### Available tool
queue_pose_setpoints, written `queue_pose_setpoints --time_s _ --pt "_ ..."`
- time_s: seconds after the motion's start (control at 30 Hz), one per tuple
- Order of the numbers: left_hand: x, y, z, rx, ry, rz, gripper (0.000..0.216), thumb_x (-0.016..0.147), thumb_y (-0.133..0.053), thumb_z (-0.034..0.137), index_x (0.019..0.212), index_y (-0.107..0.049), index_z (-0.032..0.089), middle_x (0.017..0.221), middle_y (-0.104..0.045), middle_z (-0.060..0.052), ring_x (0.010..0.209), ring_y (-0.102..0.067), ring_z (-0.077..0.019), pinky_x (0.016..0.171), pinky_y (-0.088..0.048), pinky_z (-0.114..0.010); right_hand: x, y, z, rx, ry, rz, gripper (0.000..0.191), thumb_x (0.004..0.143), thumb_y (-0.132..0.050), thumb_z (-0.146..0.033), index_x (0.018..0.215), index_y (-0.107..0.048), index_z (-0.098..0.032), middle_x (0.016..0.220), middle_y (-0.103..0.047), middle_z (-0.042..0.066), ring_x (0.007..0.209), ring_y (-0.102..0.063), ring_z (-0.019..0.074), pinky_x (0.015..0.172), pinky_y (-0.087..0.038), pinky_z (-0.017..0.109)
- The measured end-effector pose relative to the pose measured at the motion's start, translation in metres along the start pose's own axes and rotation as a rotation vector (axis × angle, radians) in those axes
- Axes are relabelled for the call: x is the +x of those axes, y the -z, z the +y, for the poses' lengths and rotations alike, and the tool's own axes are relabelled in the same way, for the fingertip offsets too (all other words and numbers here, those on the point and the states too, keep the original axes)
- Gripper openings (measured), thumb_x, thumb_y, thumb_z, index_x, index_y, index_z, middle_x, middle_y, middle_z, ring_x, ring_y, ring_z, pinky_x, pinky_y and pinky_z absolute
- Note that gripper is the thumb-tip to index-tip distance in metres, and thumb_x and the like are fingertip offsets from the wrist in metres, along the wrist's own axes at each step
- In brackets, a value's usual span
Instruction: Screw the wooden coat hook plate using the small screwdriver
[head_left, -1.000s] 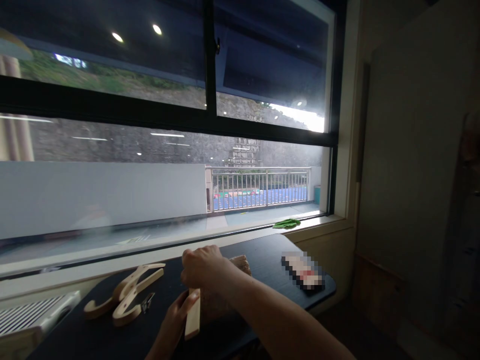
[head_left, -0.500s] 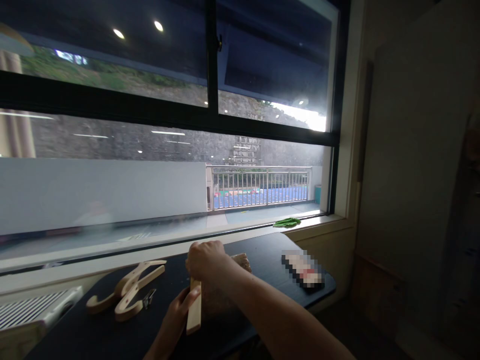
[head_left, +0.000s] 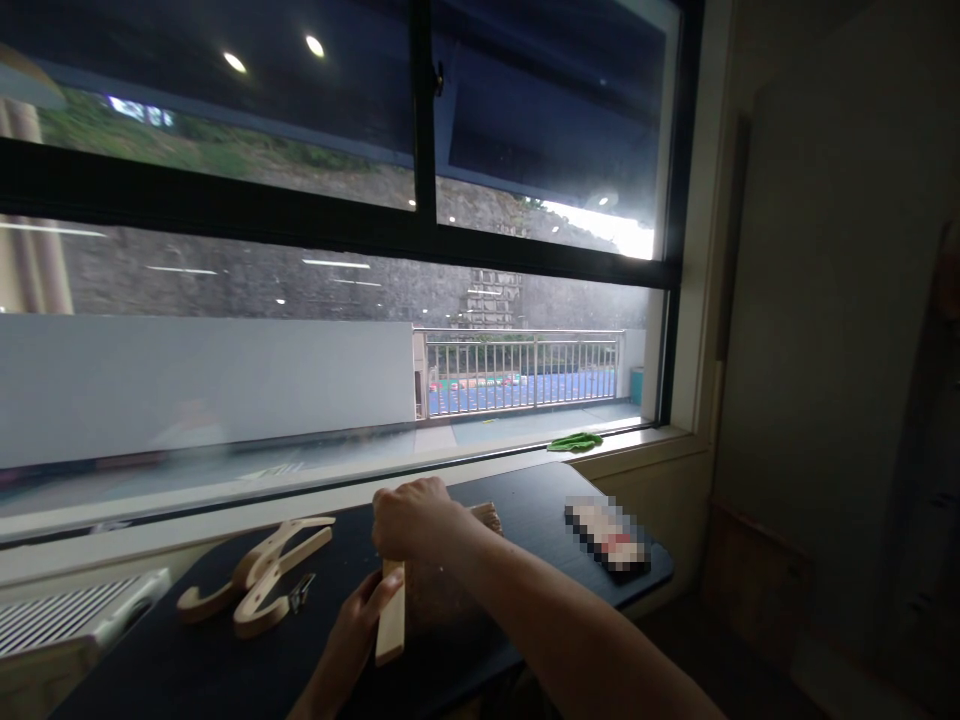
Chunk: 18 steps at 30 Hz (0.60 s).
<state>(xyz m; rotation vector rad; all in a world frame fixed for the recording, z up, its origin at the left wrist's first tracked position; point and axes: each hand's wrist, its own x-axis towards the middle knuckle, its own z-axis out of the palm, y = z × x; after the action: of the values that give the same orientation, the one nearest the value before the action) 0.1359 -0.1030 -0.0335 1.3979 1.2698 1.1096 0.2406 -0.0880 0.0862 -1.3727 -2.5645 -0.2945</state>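
Note:
A straight, pale wooden bar (head_left: 391,625) lies lengthwise in front of me on the dark table (head_left: 517,490). My left hand (head_left: 360,612) is closed on its left side, the thumb pressed on top. Over the bar's far end, my right hand (head_left: 416,518) is closed in a fist; what its fingers hold is hidden. A brown, rough-textured block or mat (head_left: 487,517) shows partly beyond my right forearm, which covers much of it. To the left lie curved pale wooden pieces (head_left: 262,572), with small metal hardware (head_left: 302,593) beside them.
A pixelated flat object (head_left: 607,535) lies near the table's right end. A green cloth or glove (head_left: 575,442) rests on the windowsill (head_left: 637,440). At the left stands a white slatted unit (head_left: 82,610). A large window spans the far side.
Both hands stay at the wooden bar in nearly the same pose. The view has shifted very slightly; nothing on the table has visibly moved.

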Motion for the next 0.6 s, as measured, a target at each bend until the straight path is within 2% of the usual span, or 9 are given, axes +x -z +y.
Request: queue_pose_setpoints --time_s 0.33,0.47,0.6 --pt "0.008 0.001 -0.012 0.0 -0.013 -0.023 0.06 0.069 -0.048 0.053 0.105 -0.052 0.006 0.067 -0.065 -0.005 0.066 -0.06 -0.0226 0.059 -0.043 -0.027 0.006 -0.013 0.002 0.045 -0.114 0.107 0.027 0.07 -0.047 -0.03 0.089 -0.056 -0.013 0.081 -0.064 0.011 0.074 -0.061 0.0236 0.057 -0.047 0.035" --pt "0.01 0.001 -0.018 0.009 -0.055 0.035 0.058 0.068 -0.048 0.054 0.103 -0.054 0.007 0.067 -0.065 -0.004 0.065 -0.059 -0.0225 0.059 -0.043 -0.027 0.006 -0.009 -0.001 0.074 -0.109 0.087 0.033 0.072 -0.043 -0.036 0.09 -0.057 -0.013 0.081 -0.065 0.012 0.074 -0.062 0.0247 0.059 -0.047 0.036" --pt "0.008 0.002 -0.015 0.003 -0.033 -0.014 0.057 0.069 -0.048 0.053 0.103 -0.054 0.008 0.07 -0.066 -0.005 0.068 -0.06 -0.0229 0.06 -0.044 -0.027 0.004 -0.004 -0.001 0.074 -0.104 0.023 0.031 0.071 -0.045 -0.034 0.092 -0.057 -0.014 0.086 -0.064 0.013 0.078 -0.061 0.0258 0.06 -0.047 0.037"
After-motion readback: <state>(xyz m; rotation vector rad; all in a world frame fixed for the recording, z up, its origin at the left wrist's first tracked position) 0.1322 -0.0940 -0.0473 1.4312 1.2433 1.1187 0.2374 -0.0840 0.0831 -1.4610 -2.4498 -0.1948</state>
